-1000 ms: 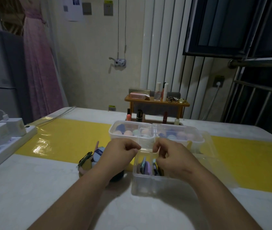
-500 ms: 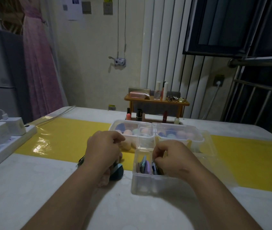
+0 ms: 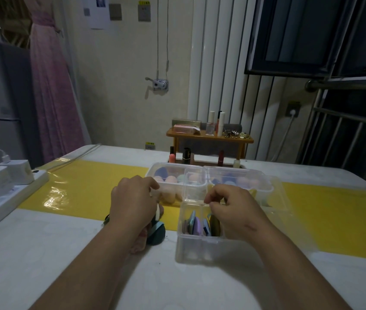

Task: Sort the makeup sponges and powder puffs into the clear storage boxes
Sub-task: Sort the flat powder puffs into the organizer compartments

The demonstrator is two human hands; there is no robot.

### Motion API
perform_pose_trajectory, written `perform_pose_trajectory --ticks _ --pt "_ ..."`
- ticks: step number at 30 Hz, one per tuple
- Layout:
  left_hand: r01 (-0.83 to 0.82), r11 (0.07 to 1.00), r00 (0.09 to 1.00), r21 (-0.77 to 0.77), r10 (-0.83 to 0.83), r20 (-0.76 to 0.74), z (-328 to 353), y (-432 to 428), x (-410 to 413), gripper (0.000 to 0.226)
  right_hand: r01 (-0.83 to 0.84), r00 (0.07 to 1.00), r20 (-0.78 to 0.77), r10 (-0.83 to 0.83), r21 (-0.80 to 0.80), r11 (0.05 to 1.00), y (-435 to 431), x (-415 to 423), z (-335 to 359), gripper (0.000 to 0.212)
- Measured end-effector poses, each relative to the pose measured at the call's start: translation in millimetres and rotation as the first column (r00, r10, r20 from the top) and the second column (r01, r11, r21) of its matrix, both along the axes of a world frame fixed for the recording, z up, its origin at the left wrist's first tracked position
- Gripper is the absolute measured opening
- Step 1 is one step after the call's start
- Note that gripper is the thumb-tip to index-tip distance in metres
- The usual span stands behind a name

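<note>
Head view: puffs (image 3: pixel 196 224) stand on edge in the near clear box (image 3: pixel 200 249), with my right hand (image 3: pixel 235 211) curled over its rim; I cannot tell if it pinches one. My left hand (image 3: pixel 133 202) curls round loose puffs (image 3: pixel 156 233) just beside the box. Two sponge boxes (image 3: pixel 267 189) crowd its far edge. Open table (image 3: pixel 43 253) lies toward me, and a power strip (image 3: pixel 9 198) lines the left edge.

- Left hand (image 3: pixel 135 204) curls over loose puffs (image 3: pixel 155 233) on the table (image 3: pixel 65 253).
- Right hand (image 3: pixel 233 211) curls above the near clear box (image 3: pixel 200 247) (flat puffs (image 3: pixel 196 224) stand on edge inside).
</note>
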State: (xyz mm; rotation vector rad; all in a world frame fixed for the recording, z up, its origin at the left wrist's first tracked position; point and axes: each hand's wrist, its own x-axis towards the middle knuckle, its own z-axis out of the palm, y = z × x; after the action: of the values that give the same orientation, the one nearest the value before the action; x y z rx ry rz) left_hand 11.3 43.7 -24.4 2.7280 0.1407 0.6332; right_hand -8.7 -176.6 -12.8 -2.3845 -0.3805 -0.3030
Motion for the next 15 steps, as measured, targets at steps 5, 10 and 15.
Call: perform_pose_trajectory --ticks 5,10,15 --pt "-0.014 1.000 1.000 -0.009 0.014 0.013 -3.2 0.5 2.0 0.025 0.005 1.000 -0.008 -0.005 -0.006 1.000 1.0 0.7 -0.7 0.020" --pt "0.028 0.999 0.998 0.044 -0.025 -0.065 -9.1 0.7 4.7 0.025 0.007 1.000 -0.019 -0.007 0.001 1.000 1.5 -0.8 0.1 0.020" --pt "0.060 0.991 0.998 0.118 -0.058 -0.020 -4.5 -0.8 3.1 0.018 0.004 1.000 -0.014 -0.003 0.028 1.000 0.9 0.3 -0.2 0.023"
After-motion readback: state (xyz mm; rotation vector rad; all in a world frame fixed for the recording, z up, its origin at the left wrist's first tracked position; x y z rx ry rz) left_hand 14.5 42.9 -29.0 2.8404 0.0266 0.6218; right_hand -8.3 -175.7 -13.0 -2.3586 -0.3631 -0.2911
